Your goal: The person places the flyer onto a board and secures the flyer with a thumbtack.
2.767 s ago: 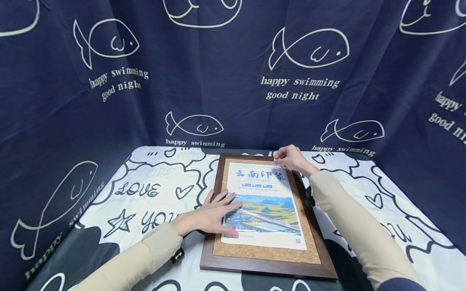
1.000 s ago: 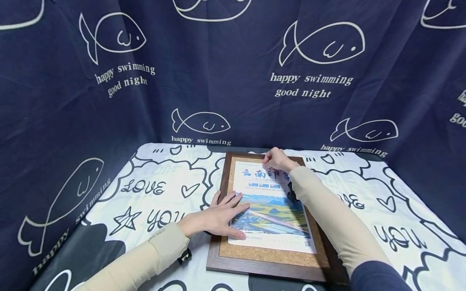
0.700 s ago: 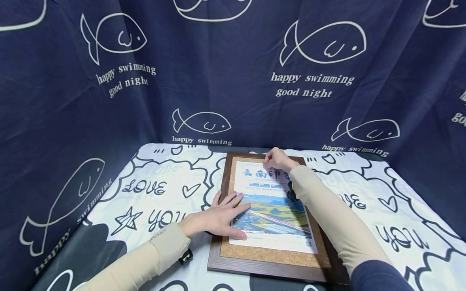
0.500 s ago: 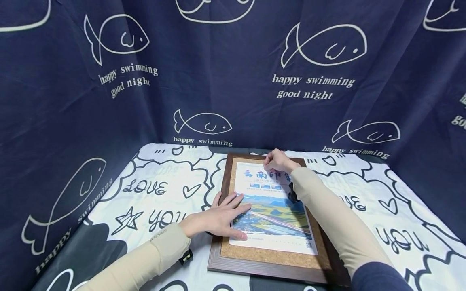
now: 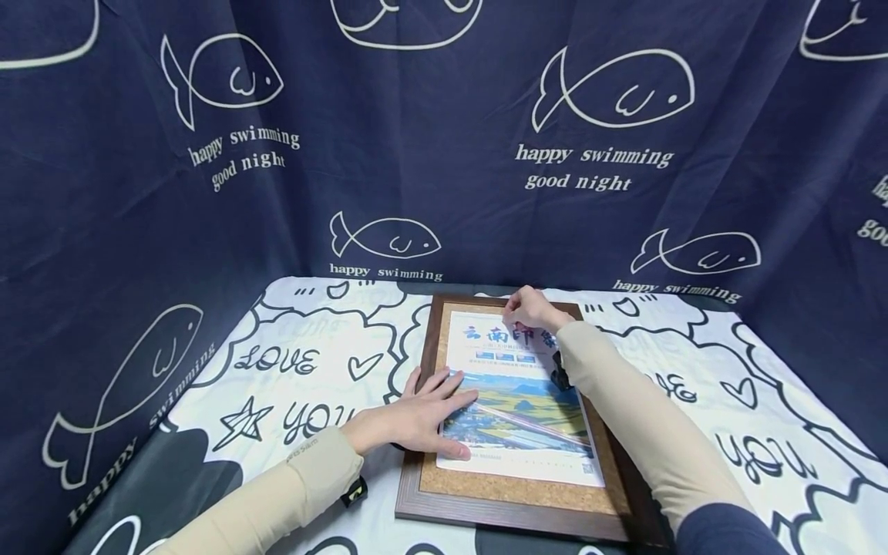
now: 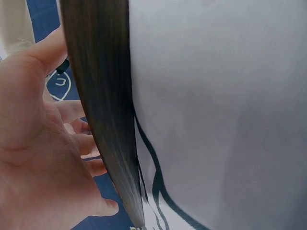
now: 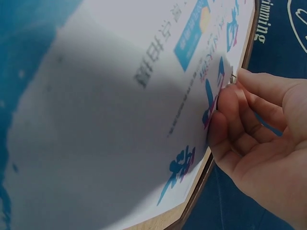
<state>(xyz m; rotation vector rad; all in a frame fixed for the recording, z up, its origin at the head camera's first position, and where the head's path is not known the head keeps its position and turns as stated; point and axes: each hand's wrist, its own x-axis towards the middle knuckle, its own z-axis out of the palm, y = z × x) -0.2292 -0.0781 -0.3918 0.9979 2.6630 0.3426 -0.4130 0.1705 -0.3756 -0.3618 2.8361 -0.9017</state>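
A printed poster [image 5: 520, 408] with a landscape picture and blue-purple characters lies on a cork board [image 5: 513, 491] inside a brown wooden frame [image 5: 513, 519]. My left hand [image 5: 419, 420] rests with spread, straight fingers across the frame's left side and the poster's left edge. At the poster's top edge, near its middle, my right hand [image 5: 533, 310] pinches a tiny pushpin [image 7: 233, 79] between thumb and index finger, seen in the right wrist view. The pin's point is at the paper; how deep it sits is unclear. My right hand and forearm hide the poster's top right corner.
The board lies on a table covered with a white-and-black patterned cloth [image 5: 277, 358]. Dark blue curtains [image 5: 458, 154] with fish drawings hang close behind and on both sides. A black strap part [image 5: 354, 492] shows under my left wrist.
My right hand has moved left from the board's top right corner to the poster's top middle, and has stayed there for the last second. My left hand keeps its place on the board.
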